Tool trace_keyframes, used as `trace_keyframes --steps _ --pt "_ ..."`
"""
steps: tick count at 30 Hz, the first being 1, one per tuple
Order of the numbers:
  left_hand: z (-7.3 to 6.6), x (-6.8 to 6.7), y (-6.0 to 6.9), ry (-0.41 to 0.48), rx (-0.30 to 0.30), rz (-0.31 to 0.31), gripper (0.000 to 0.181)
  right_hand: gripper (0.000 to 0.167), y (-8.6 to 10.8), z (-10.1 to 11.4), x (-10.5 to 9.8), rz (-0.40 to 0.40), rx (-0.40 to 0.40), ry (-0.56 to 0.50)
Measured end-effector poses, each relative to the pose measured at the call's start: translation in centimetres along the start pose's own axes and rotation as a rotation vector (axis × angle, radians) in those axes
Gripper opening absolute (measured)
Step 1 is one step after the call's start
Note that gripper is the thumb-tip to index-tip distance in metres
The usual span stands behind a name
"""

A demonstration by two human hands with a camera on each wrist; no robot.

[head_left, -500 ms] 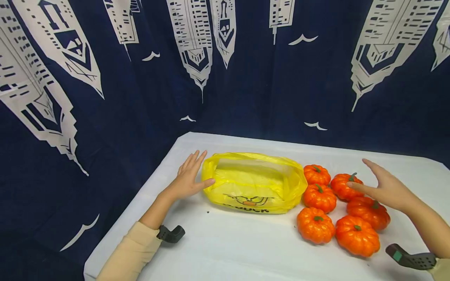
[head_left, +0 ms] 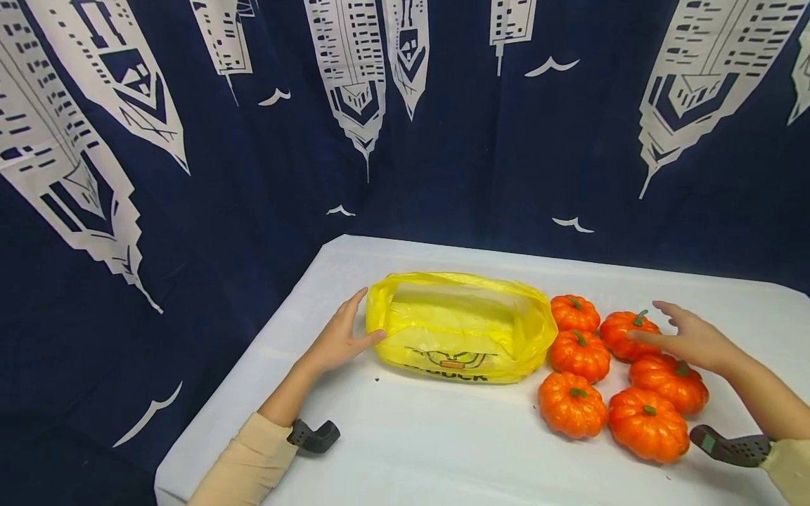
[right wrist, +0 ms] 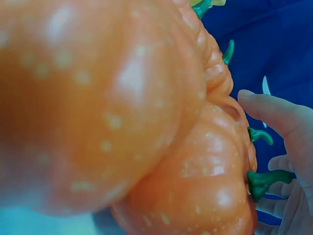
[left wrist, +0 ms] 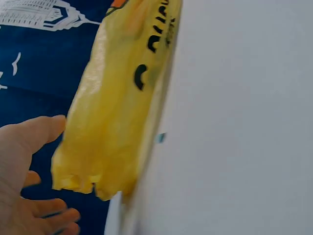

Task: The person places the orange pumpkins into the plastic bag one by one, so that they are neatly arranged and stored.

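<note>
A yellow plastic bag with dark printing lies on the table, its wide mouth gaping. At the bag's left end is my left hand, thumb and fingers spread; in the left wrist view the thumb tip is at the bag's edge, and I cannot tell whether it touches. Several small orange pumpkins with green stems cluster to the right of the bag. Over the right side of that cluster hovers my right hand, thumb and fingers apart with nothing between them, nearest the back right pumpkin and the one in front of it.
The white-covered table stretches in front of the bag and out to both sides. Behind it hangs a dark blue cloth printed with white buildings and birds. A dark band with a small device sits on each wrist.
My left hand has come lower at the bag's left end. The right hand has dropped slightly over the pumpkins, its fingers a little more bent. The bag and pumpkins keep their places.
</note>
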State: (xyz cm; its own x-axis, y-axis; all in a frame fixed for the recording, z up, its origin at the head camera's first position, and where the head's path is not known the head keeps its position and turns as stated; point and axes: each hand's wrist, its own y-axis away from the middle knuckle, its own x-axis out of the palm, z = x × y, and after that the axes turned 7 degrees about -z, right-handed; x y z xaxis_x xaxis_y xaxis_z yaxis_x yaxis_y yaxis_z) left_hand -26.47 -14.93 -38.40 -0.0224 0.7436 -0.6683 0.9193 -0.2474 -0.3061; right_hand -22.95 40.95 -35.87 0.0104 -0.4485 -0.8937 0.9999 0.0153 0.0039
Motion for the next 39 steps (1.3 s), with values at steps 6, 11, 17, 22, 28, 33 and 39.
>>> trace_keyframes --steps 6,11,17,22,28,33,39 --pt "0.3 1.4 0.2 0.028 0.022 -0.093 0.075 0.095 -0.3 0.0 0.5 0.029 0.019 -0.02" --pt "0.0 1.8 0.3 0.057 0.005 -0.13 0.064 0.095 -0.5 0.1 0.7 0.044 0.027 -0.039" --pt "0.2 2.2 0.5 0.062 -0.024 -0.136 0.063 0.092 -0.6 0.4 0.8 0.044 0.012 -0.035" --pt "0.4 2.4 0.6 0.063 -0.035 -0.144 0.065 0.093 -0.4 0.5 0.9 0.055 0.027 -0.032" --pt "0.2 2.3 0.7 0.067 -0.049 -0.132 0.07 0.093 -0.3 0.6 1.0 0.049 0.032 -0.02" --pt "0.3 2.3 0.7 0.069 -0.05 -0.137 0.07 0.092 -0.3 0.7 0.9 0.041 0.028 -0.013" --pt "0.4 2.5 0.8 0.057 -0.034 -0.147 0.07 0.092 -0.3 0.9 0.9 0.022 0.023 -0.003"
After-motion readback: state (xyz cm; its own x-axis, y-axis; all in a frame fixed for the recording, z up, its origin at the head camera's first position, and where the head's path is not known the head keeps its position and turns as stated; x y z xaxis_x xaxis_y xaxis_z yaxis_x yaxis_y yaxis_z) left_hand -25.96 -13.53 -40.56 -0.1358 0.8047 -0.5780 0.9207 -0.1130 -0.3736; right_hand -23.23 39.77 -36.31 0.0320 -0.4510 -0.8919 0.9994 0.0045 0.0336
